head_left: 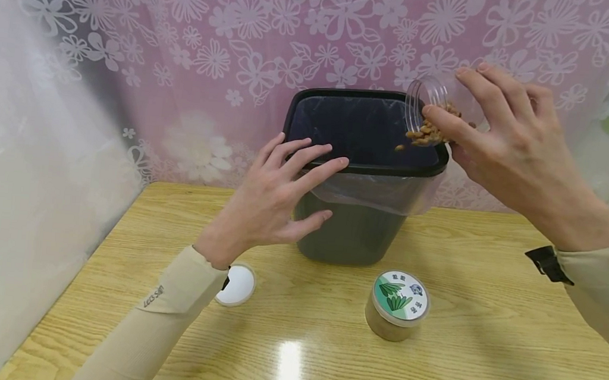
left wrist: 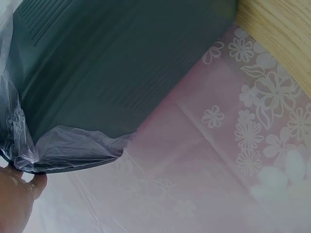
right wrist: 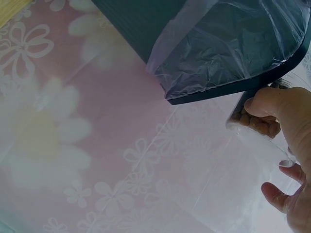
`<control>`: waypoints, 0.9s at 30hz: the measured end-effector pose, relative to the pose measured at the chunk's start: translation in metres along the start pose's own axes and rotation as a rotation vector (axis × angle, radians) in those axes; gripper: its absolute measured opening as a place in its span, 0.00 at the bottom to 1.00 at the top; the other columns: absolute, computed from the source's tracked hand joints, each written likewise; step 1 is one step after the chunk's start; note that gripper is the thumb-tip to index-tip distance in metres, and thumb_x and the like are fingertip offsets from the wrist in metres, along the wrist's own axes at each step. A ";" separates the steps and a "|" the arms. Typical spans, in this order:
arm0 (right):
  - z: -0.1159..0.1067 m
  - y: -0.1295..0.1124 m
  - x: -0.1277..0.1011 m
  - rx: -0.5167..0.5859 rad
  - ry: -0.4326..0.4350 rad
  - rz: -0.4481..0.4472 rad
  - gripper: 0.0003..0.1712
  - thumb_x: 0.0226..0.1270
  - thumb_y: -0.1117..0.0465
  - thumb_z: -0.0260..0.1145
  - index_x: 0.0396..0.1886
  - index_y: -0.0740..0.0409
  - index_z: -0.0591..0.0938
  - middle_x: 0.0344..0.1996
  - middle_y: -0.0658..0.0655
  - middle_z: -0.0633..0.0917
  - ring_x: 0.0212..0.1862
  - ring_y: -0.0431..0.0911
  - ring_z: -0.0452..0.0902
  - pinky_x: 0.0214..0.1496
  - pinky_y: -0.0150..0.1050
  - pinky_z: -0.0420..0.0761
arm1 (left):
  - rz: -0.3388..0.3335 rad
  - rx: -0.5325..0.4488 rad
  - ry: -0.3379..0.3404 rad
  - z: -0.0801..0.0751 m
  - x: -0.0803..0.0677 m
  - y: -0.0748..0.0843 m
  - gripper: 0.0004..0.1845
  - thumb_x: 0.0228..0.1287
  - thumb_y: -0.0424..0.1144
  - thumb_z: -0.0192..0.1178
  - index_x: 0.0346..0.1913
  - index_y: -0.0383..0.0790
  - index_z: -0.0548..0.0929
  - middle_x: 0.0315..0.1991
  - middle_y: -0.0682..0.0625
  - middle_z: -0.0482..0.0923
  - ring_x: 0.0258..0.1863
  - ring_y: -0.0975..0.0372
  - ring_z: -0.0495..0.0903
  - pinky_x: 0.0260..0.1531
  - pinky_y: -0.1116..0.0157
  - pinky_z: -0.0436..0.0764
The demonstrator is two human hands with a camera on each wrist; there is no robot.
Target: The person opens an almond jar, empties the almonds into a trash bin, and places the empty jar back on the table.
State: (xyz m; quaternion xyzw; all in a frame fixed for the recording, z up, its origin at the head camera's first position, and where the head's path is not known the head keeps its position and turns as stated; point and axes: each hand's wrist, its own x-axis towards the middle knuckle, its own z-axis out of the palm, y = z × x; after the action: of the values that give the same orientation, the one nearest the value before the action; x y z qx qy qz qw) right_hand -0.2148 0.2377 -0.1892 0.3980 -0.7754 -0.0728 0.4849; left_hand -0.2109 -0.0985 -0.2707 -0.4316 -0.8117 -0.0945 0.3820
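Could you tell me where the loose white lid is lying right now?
In the head view the white lid lies flat on the wooden table, left of the closed jar, beside the left forearm and in front of the bin.

Clear plastic jar (head_left: 439,114), tipped mouth-down

Brown pellets (head_left: 428,134) spilling at its mouth, above the bin's (head_left: 362,168) 2 o'clock rim.

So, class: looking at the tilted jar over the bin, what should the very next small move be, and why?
Probably tip the clear jar a little further. The right hand holds it mouth-down over the lined bin, brown pellets still sit at the mouth, and one is dropping. The left hand rests open-fingered against the bin's rim, steadying it.
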 end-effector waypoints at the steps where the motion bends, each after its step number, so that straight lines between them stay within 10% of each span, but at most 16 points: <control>1: 0.000 0.000 0.000 0.001 0.000 -0.001 0.34 0.54 0.71 0.73 0.62 0.50 0.77 0.68 0.70 0.73 0.71 0.67 0.67 0.50 0.67 0.69 | -0.004 0.008 -0.001 0.000 0.000 0.001 0.37 0.64 0.59 0.63 0.74 0.55 0.71 0.70 0.46 0.73 0.71 0.46 0.70 0.75 0.39 0.60; 27: -0.001 -0.001 0.002 -0.029 0.023 -0.029 0.32 0.56 0.72 0.70 0.61 0.49 0.77 0.66 0.71 0.74 0.68 0.67 0.68 0.49 0.67 0.69 | -0.058 0.116 -0.011 0.006 0.000 0.008 0.36 0.65 0.58 0.63 0.74 0.57 0.69 0.66 0.46 0.75 0.71 0.45 0.69 0.77 0.40 0.58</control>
State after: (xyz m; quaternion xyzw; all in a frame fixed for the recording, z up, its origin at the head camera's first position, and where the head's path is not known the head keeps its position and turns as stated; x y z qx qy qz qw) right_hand -0.2137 0.2355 -0.1879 0.4030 -0.7626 -0.0863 0.4985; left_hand -0.2079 -0.0910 -0.2762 -0.3857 -0.8300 -0.0562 0.3991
